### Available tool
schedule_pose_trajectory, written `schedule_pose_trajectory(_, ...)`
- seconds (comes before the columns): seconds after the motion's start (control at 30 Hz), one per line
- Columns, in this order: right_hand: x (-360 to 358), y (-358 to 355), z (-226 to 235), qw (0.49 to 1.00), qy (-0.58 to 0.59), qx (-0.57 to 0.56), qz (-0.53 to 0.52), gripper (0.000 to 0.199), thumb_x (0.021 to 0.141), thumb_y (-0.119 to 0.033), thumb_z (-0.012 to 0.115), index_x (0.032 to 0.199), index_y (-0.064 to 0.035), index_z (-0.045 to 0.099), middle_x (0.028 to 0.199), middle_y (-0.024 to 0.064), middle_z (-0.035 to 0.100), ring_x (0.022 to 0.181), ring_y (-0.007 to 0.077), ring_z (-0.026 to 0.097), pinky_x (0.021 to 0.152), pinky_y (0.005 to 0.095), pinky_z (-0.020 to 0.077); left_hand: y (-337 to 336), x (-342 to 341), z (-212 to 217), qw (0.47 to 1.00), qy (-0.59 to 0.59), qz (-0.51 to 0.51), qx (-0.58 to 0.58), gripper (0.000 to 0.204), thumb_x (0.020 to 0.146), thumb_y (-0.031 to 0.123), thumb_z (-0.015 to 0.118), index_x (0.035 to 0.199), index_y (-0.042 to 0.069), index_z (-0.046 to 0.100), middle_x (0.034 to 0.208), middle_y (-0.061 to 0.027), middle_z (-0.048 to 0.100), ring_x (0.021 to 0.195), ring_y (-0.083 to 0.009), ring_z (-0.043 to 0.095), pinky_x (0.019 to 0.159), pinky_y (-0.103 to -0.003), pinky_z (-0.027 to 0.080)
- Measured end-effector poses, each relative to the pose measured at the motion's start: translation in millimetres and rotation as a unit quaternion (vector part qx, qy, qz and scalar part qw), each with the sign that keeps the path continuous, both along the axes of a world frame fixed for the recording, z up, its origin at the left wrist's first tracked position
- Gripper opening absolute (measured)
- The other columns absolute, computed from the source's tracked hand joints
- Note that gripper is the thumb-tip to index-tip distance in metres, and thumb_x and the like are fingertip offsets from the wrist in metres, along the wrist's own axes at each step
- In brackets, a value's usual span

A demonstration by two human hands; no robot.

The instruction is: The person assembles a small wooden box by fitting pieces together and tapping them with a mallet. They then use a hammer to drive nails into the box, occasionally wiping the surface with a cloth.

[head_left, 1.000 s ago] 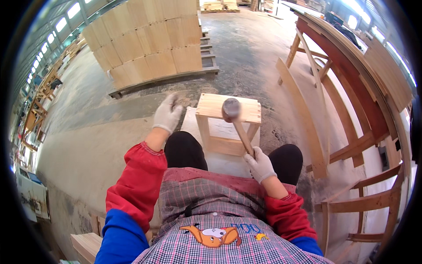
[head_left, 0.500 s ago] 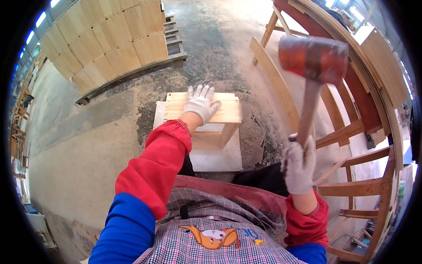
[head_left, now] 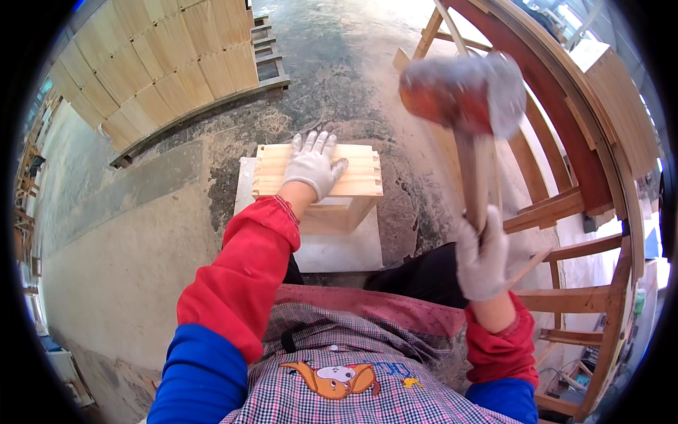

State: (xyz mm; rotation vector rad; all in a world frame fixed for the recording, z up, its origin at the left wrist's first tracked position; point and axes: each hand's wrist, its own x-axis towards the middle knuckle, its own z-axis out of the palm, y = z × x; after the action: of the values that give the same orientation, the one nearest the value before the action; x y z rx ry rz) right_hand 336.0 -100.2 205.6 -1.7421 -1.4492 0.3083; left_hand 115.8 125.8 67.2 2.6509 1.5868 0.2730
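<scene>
A pale wooden box frame [head_left: 358, 179] with finger-jointed corners stands on a white board [head_left: 346, 253] in front of me. My left hand [head_left: 313, 165], in a whitish glove, lies flat on its top panel with the fingers spread. To the right, my gloved right hand [head_left: 483, 258] grips the wooden handle of a mallet [head_left: 462, 95]. Its red-and-grey head is raised well above the box's right side and blurred by motion. No contact shows between mallet and box.
Stacked pale wooden boxes [head_left: 162, 63] rest on a pallet [head_left: 272, 81] at the far left. A wooden rack [head_left: 565, 212] with slats and boards runs along my right side, close to the right arm. Stained concrete floor [head_left: 127, 233] spreads to the left.
The mallet head has shifted left and slightly up, with its handle now more upright. My left hand stays flat on the box. The whole view has shifted a little.
</scene>
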Motion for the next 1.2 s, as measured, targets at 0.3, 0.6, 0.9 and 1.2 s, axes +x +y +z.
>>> schedule_pose_trajectory(0.3, 41.0, 0.6, -43.7, 0.992, -0.051, -0.116, -0.029, 0.026, 0.095, -0.025, 0.064, 0.096, -0.0018, 0.055, 0.07, 0.0212, 0.058, 0.065, 0.037, 0.062, 0.06, 0.0425, 0.0466, -1.8, -1.0, -0.3, 1.0, 0.013, -0.002, 0.015, 0.067, 0.102, 0.05, 0.036, 0.152, 0.006, 0.037, 0.158, -0.0145, 0.037, 0.148, -0.0299, 0.029, 0.123, -0.05, 0.012)
schedule_pose_trajectory(0.6, 24.9, -5.4, -88.0, 0.951, -0.171, -0.255, 0.028, 0.029, 0.094, -0.031, 0.065, 0.102, -0.006, 0.051, 0.083, 0.0279, 0.064, 0.082, 0.05, 0.062, 0.069, 0.0537, 0.049, 2.0, 4.5, -0.3, 1.0, -0.001, -0.016, 0.019, 0.066, 0.102, 0.049, 0.037, 0.15, 0.005, 0.039, 0.156, -0.0153, 0.039, 0.148, -0.0305, 0.03, 0.123, -0.049, 0.015)
schedule_pose_trajectory(0.9, 26.6, 18.1, -26.3, 0.997, 0.06, -0.046, -0.025, 0.022, 0.095, -0.022, 0.062, 0.098, -0.0009, 0.055, 0.068, 0.0182, 0.054, 0.061, 0.0273, 0.057, 0.061, 0.0377, 0.0472, 3.6, 5.3, -1.7, 1.0, 0.003, -0.005, 0.02, 0.066, 0.102, 0.049, 0.037, 0.15, 0.004, 0.039, 0.156, -0.0161, 0.04, 0.147, -0.031, 0.031, 0.122, -0.048, 0.016)
schedule_pose_trajectory(1.2, 59.6, 8.4, -49.0, 0.969, -0.148, -0.192, -0.042, 0.032, 0.094, -0.036, 0.062, 0.096, -0.0052, 0.056, 0.076, 0.0249, 0.064, 0.077, 0.0451, 0.064, 0.066, 0.0521, 0.0486, 5.7, 6.6, -5.4, 0.999, -0.006, -0.02, 0.032, 0.063, 0.101, 0.047, 0.039, 0.147, 0.005, 0.043, 0.153, -0.0155, 0.043, 0.145, -0.0313, 0.034, 0.122, -0.047, 0.018)
